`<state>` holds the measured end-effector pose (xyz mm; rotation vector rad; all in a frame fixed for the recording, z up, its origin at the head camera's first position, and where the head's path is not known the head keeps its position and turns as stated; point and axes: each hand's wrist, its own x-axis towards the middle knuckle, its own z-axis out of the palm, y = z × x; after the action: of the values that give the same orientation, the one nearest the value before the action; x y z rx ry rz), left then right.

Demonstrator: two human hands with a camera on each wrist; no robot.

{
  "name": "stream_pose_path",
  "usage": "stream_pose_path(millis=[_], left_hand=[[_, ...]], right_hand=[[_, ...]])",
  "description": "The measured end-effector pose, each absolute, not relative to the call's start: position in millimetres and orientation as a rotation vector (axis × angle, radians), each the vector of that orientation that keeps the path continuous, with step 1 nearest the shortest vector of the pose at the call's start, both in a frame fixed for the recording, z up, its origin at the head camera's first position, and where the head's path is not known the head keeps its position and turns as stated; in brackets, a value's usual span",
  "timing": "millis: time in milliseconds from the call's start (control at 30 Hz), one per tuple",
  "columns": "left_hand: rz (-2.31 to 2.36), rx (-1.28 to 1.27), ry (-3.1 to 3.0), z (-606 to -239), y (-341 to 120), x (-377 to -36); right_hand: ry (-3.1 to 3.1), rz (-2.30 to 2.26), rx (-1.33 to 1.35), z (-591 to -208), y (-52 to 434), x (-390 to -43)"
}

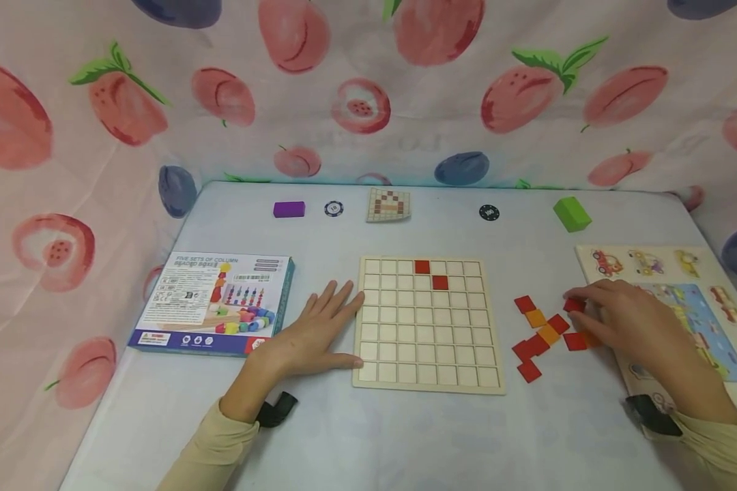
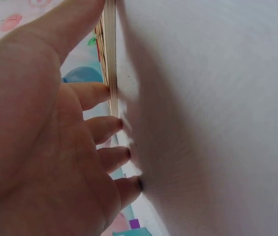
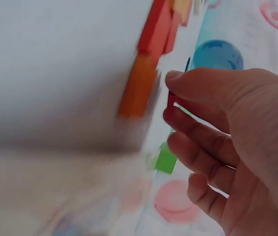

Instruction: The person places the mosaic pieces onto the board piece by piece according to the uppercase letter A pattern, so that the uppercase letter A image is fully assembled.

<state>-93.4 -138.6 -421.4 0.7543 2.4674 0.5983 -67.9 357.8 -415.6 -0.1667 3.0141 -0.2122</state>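
My right hand (image 1: 629, 317) pinches a red square tile (image 1: 574, 305) between thumb and fingertips; the right wrist view shows the tile (image 3: 170, 100) edge-on, raised. Under and left of that hand lie several loose red tiles (image 1: 537, 345) and orange tiles (image 1: 536, 318). A wooden grid board (image 1: 430, 334) lies in the middle of the table, with a red tile (image 1: 422, 266) in its top row and another red tile (image 1: 440, 282) one row down. Spread out, my left hand (image 1: 310, 341) has its thumb and index fingertip at the board's left edge (image 2: 111, 59).
A beaded-toy box (image 1: 215, 300) lies left of my left hand. A picture puzzle board (image 1: 706, 327) lies partly under my right forearm. Along the back are a purple block (image 1: 289, 209), a pattern card (image 1: 388, 205), two chips (image 1: 334, 209) and a green block (image 1: 572, 214).
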Motion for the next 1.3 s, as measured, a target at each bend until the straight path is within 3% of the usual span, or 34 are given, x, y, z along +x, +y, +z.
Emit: stream_pose_path(millis=[633,1300], left_hand=[[0.577,0.763,2.44,-424.7,-135.2,-90.4],[0.572,0.753,2.47,-422.3,-139.2,-94.2]], right_hand=[[3.001,-0.417,-0.553,-411.3,259.9,-90.7],[2.961,-0.449,-0.775,-417.3,216.2,-112.5]])
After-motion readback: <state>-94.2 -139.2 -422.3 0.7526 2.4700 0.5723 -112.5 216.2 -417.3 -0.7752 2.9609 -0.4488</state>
